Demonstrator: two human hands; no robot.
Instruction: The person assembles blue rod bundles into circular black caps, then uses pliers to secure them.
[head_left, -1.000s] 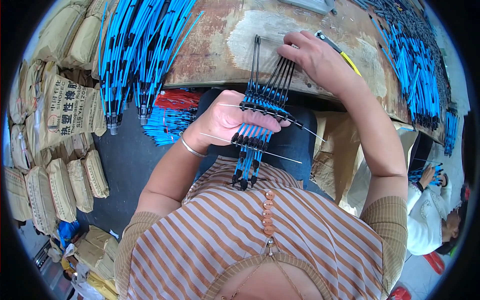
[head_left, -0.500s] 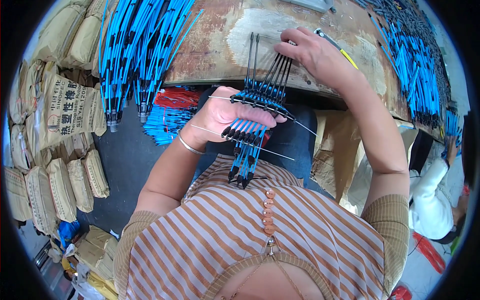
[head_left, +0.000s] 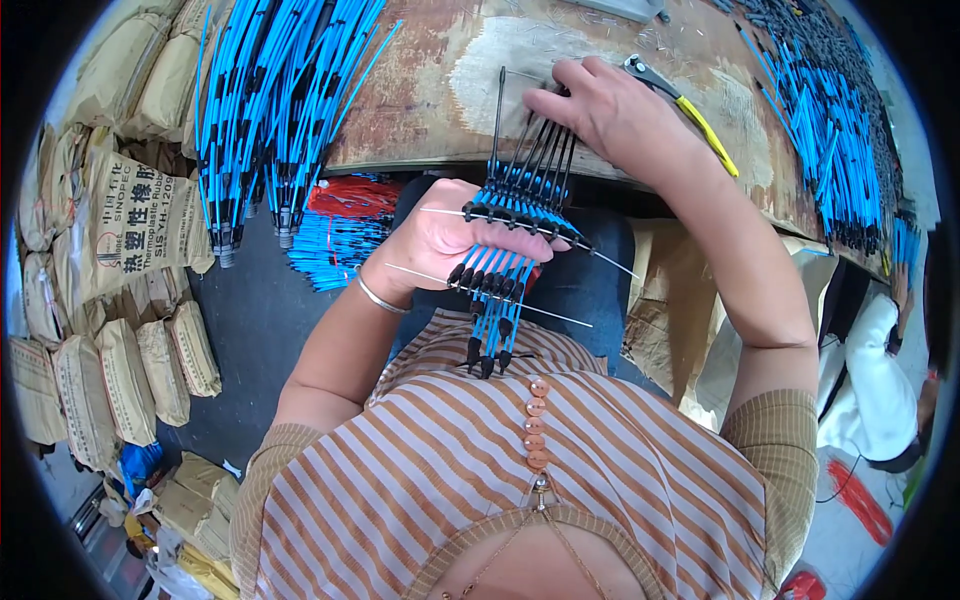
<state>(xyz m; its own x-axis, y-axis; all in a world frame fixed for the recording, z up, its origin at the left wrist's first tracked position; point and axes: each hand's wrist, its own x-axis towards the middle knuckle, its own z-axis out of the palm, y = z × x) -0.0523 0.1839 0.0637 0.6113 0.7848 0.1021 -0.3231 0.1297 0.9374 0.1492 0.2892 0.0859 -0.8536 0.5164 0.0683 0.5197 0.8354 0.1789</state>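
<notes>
My left hand [head_left: 440,230] is closed around a row of thin blue and black rods [head_left: 500,258], held over my lap. Two straight metal wires cross the row: an upper wire [head_left: 612,264] by the fingers and a lower wire [head_left: 555,314] nearer my chest. Both stick out past the sides. Beyond the table's edge my right hand [head_left: 622,115] bends its fingers closed over the far black ends of the rods; its fingertips are partly hidden. One black rod [head_left: 499,125] stands apart to the left, with a fine wire leading from its tip toward those fingers.
Pliers with a yellow handle [head_left: 705,135] lie on the worn wooden table [head_left: 410,110] beside my right forearm. Blue rod bundles [head_left: 290,90] hang over its left edge; another pile [head_left: 830,150] lies right. Brown sacks [head_left: 130,210] stack at left. A co-worker's white sleeve [head_left: 870,370] shows at right.
My right hand has shifted slightly left along the rod ends. Of two rods standing apart at left, only one still does. More of the pliers shows. The co-worker has moved slightly.
</notes>
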